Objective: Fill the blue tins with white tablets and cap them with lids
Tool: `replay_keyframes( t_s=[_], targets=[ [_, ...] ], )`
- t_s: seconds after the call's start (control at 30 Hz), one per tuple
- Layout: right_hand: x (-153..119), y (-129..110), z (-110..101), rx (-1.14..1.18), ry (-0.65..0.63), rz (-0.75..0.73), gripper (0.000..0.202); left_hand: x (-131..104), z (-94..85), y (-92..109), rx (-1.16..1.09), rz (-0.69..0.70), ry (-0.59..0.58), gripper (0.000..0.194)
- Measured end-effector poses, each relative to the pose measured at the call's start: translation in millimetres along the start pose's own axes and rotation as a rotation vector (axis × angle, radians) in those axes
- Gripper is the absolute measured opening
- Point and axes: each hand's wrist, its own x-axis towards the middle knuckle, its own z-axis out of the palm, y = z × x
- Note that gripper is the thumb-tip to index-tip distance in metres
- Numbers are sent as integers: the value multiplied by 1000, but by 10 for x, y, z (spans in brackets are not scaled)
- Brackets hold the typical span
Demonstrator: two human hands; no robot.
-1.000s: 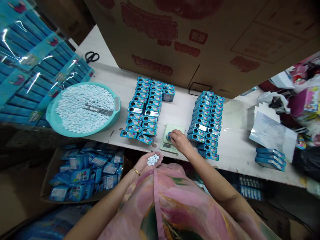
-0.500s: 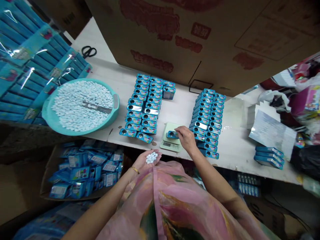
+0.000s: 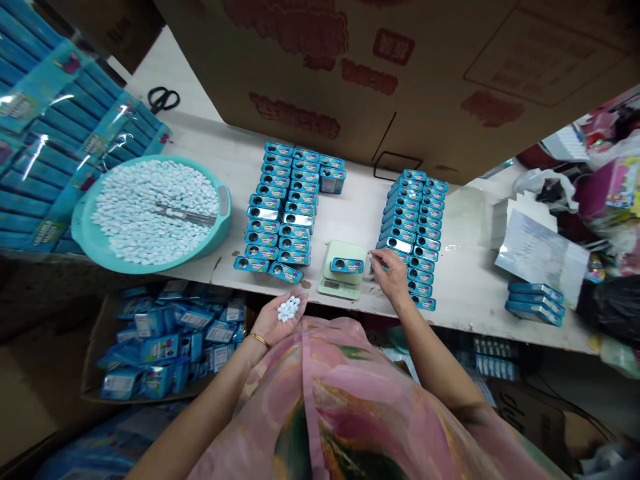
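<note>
Small white candies (image 3: 289,309) lie heaped in the upturned palm of my left hand (image 3: 273,320), just off the table's front edge. To the right of a pale green kitchen scale (image 3: 340,287), the thumb and fingers of my right hand (image 3: 393,275) are pinched together; what they hold, if anything, is too small to make out. A small blue box (image 3: 347,266) with a dark round opening lies on the scale, apart from my fingers. Rows of similar blue boxes (image 3: 280,207) stand left of the scale, and more blue boxes (image 3: 413,227) stand behind and beside my right hand.
At the left, a turquoise basin (image 3: 200,250) full of white candies holds a metal tool (image 3: 185,215). Scissors (image 3: 163,100) lie behind it. A large cardboard carton (image 3: 320,87) blocks the back. Below the table edge, another carton (image 3: 95,353) holds blue packets. Papers (image 3: 540,247) lie right.
My right hand has drawn back rightward from the blue box, which stays on the scale. My left hand still holds the candies. The whole view has shifted slightly.
</note>
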Motion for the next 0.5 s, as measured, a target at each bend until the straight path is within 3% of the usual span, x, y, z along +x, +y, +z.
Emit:
replay_keyframes(
  t_s=[0.17, 0.3, 0.37, 0.5],
  targets=[
    [-65, -173, 59, -2, -59, -66, 18, -9, 47, -13, 31, -2, -68, 24],
    [-240, -638, 293, 39, -320, -311, 15, -11, 162, -55, 54, -32, -145, 23],
    [-336, -865, 414, -57, -472, -433, 18, -13, 213, -81, 62, -48, -145, 22],
    [-426, -1057, 492, -243, -650, -518, 20, -31, 210, -107, 56, -83, -90, 22]
  ],
)
